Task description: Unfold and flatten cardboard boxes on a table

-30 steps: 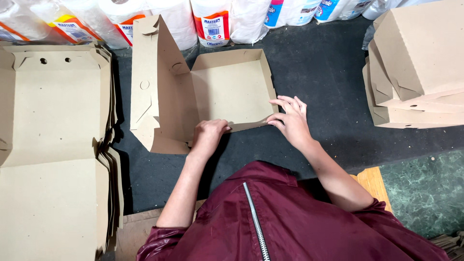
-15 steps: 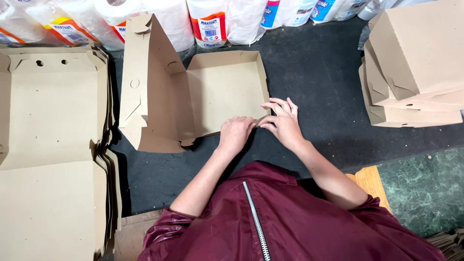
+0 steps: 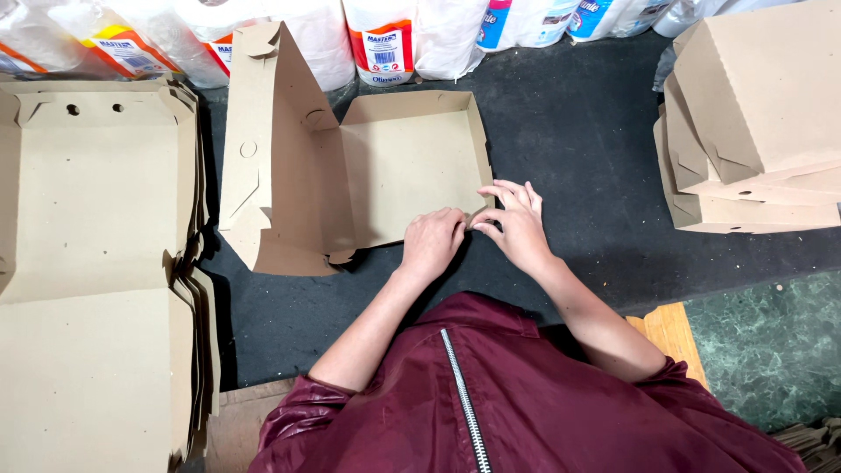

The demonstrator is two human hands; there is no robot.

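Both hands at the near edge of a half-folded box.

The box (image 3: pixel 385 166) lies open on the dark mat (image 3: pixel 569 158), lid upright at its left. Left hand (image 3: pixel 432 243) curled over the near wall; right hand (image 3: pixel 512 223) pinching the near right corner, fingers bent. Flat blanks (image 3: pixel 88 263) stacked at left, folded boxes (image 3: pixel 753 123) at right.

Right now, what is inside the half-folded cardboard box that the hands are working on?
The box shows only its bare brown floor. The left hand and right hand cover its near corner, so that part is hidden.
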